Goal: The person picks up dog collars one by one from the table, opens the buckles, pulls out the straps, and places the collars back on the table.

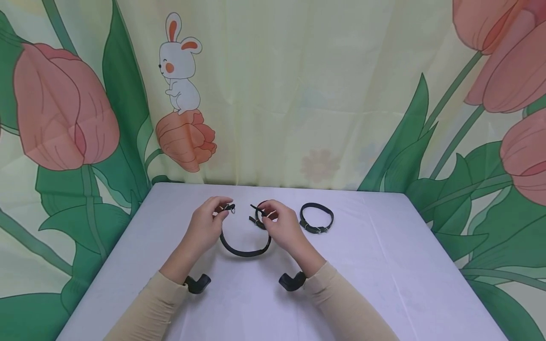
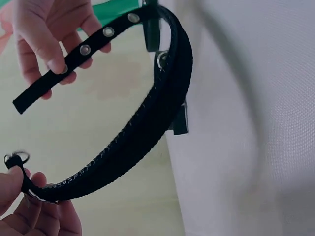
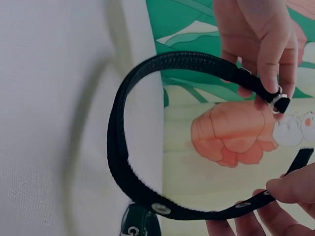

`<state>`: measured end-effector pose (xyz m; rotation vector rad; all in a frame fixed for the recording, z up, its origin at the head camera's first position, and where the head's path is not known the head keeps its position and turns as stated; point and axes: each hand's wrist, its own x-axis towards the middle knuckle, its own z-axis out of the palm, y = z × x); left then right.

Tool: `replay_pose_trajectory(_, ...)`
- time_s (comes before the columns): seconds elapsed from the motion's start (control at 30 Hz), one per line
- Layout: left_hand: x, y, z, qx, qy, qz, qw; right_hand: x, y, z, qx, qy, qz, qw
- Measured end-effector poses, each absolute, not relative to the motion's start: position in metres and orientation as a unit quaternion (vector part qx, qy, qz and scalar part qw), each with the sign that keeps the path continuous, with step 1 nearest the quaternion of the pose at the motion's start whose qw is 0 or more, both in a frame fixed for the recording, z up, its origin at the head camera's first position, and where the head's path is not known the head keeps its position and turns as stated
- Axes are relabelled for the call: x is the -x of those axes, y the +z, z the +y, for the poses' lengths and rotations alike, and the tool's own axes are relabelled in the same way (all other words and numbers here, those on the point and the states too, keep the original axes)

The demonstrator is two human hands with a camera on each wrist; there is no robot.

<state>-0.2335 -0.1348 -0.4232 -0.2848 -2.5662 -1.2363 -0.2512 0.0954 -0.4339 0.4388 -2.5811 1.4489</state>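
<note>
A black collar (image 1: 244, 254) hangs in an open loop above the table, held by its two ends. My left hand (image 1: 204, 228) pinches the buckle end, where a metal ring (image 2: 18, 157) shows in the left wrist view. The holed end is pinched between thumb and fingers of my right hand (image 1: 282, 227). Metal eyelets (image 2: 109, 32) line that end, and its tip sticks out past the fingers. The ends stand apart. Behind my right hand lies another dark collar (image 1: 254, 220), partly hidden. Further right rests a buckled black collar (image 1: 316, 205) in a closed loop.
A white-covered table (image 1: 362, 284) lies under the hands. Behind it hangs a curtain (image 1: 341, 94) printed with tulips and a rabbit. Black wrist-worn devices (image 1: 198, 284) jut inward from both sleeves.
</note>
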Motion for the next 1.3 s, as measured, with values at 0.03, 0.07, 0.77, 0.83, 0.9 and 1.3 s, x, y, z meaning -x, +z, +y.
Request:
replay_pose_trajectory(0.03,0.233,-0.423,-0.135,0.096,-0.427,-0.889,0.137,0.252,-0.435,0.096,-0.144,0.483,-0.860,0.075)
replay_pose_trajectory(0.07,0.233,-0.424,-0.136,0.095,-0.425,-0.890,0.134,0.252,-0.435,0.097,-0.143,0.483,-0.861,0.076)
replay_pose_trajectory(0.77,0.233,-0.421,-0.144,0.036,-0.459,-0.880,0.114,0.250,-0.433,0.118,-0.097,0.489,-0.852,0.158)
replay_pose_trajectory(0.83,0.232,-0.422,-0.145,0.037,-0.463,-0.877,0.118,0.248,-0.432,0.121,-0.090,0.492,-0.850,0.163)
replay_pose_trajectory(0.9,0.232,-0.422,-0.147,0.040,-0.467,-0.875,0.123,0.247,-0.431,0.123,-0.083,0.496,-0.848,0.167)
replay_pose_trajectory(1.3,0.227,-0.421,-0.157,0.043,-0.469,-0.871,0.142,0.245,-0.436,0.141,-0.057,0.542,-0.823,0.159)
